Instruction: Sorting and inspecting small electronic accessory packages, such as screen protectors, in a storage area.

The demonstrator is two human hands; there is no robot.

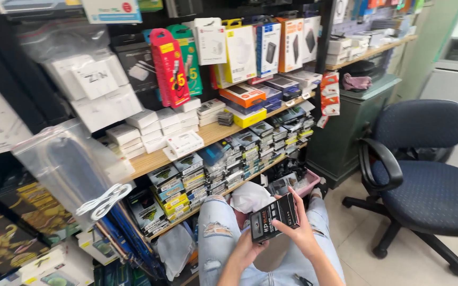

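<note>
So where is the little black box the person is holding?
The black box is low in the middle of the head view, held between the left hand and right hand, above the knees, left of the blue chair.

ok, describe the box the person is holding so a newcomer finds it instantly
Start at the blue office chair on the right, then look left to the person's knees in torn pale jeans at the bottom centre. Just above them, the left hand and right hand grip a small flat black box. Unlike the boxes on the wooden shelves, it is off the rack, held tilted in both hands.
</note>
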